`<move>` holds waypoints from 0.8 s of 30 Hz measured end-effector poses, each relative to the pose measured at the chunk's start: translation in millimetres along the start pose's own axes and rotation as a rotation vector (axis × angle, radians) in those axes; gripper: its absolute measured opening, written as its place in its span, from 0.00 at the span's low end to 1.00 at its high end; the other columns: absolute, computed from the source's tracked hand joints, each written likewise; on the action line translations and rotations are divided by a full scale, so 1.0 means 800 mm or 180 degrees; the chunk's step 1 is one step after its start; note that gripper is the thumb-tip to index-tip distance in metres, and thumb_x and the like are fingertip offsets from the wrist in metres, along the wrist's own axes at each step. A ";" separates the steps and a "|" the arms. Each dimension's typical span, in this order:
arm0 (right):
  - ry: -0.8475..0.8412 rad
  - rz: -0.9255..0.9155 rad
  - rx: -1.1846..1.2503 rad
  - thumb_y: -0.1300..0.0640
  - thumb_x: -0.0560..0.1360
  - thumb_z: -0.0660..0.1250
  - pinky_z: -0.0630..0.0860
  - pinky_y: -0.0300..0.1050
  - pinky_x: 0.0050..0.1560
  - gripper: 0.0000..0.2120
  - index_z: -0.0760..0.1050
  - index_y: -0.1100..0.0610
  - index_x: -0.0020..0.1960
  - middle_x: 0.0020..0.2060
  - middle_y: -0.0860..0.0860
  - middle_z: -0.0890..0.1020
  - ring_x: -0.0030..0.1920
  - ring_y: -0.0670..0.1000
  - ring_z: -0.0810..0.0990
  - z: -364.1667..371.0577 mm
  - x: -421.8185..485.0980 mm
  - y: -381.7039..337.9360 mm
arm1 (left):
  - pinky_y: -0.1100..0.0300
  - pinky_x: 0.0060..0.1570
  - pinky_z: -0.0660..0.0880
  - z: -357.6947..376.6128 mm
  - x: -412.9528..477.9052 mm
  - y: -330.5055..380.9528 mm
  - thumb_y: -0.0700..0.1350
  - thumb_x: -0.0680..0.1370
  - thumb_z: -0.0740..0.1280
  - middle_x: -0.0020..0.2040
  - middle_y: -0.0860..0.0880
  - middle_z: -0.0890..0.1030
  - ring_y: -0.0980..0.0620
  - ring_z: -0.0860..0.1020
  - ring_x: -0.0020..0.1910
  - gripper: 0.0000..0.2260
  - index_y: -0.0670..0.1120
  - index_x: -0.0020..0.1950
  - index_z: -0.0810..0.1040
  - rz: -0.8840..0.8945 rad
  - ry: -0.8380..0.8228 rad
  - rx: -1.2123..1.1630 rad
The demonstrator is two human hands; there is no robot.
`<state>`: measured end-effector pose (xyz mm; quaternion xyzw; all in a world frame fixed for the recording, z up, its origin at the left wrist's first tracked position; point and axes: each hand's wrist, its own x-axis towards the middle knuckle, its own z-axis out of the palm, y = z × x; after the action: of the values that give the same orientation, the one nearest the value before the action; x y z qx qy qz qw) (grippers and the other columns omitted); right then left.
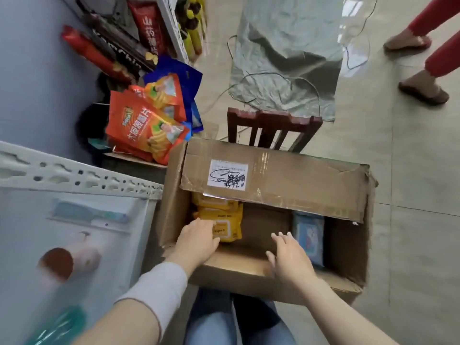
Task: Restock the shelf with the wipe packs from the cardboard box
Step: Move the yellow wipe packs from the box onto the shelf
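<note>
Reaches into the box (236,270) with the left hand (196,241), fingers and thumb gripping the near-left corner of the yellow pack (227,226) at the box's left edge. Holds the right hand (290,257) spread open mid-box beside the blue pack (308,232) (its near end hidden behind the hand). Further yellow packs (214,202) half covered by the flap (286,180).
</note>
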<state>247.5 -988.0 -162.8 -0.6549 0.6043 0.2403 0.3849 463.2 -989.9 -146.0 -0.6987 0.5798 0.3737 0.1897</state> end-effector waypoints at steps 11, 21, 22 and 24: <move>0.0411 0.0131 -0.0019 0.48 0.79 0.58 0.67 0.43 0.38 0.17 0.76 0.61 0.46 0.46 0.60 0.82 0.46 0.60 0.80 -0.011 0.129 0.000 | 0.54 0.51 0.70 -0.013 0.128 -0.022 0.50 0.78 0.59 0.54 0.40 0.80 0.40 0.77 0.53 0.14 0.41 0.51 0.78 0.0136 -0.0201 0.0753; 0.1261 -0.0304 -0.0097 0.50 0.78 0.60 0.74 0.49 0.44 0.16 0.76 0.61 0.57 0.49 0.60 0.82 0.51 0.61 0.79 -0.187 0.062 -0.016 | 0.51 0.57 0.73 -0.162 0.084 -0.004 0.49 0.77 0.62 0.63 0.44 0.77 0.43 0.75 0.60 0.17 0.47 0.66 0.72 0.0556 0.0354 -0.0068; 0.1381 -0.0282 -0.0038 0.50 0.78 0.60 0.74 0.51 0.49 0.16 0.76 0.60 0.58 0.52 0.60 0.81 0.54 0.61 0.78 -0.208 0.070 -0.015 | 0.52 0.60 0.72 -0.180 0.090 -0.003 0.48 0.78 0.62 0.64 0.45 0.77 0.45 0.75 0.61 0.18 0.48 0.67 0.71 0.0626 0.0445 -0.0213; 0.1582 -0.0300 0.0118 0.51 0.78 0.60 0.73 0.53 0.55 0.16 0.76 0.59 0.59 0.55 0.59 0.80 0.58 0.61 0.76 -0.246 0.093 -0.015 | 0.55 0.61 0.70 -0.207 0.108 0.000 0.47 0.78 0.62 0.65 0.45 0.76 0.46 0.74 0.63 0.17 0.45 0.67 0.71 0.0725 0.0628 -0.0330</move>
<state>240.9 -1189.5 -102.3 -0.7141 0.6535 0.0426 0.2472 517.7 -1163.1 -102.7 -0.6706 0.6510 0.3518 0.0520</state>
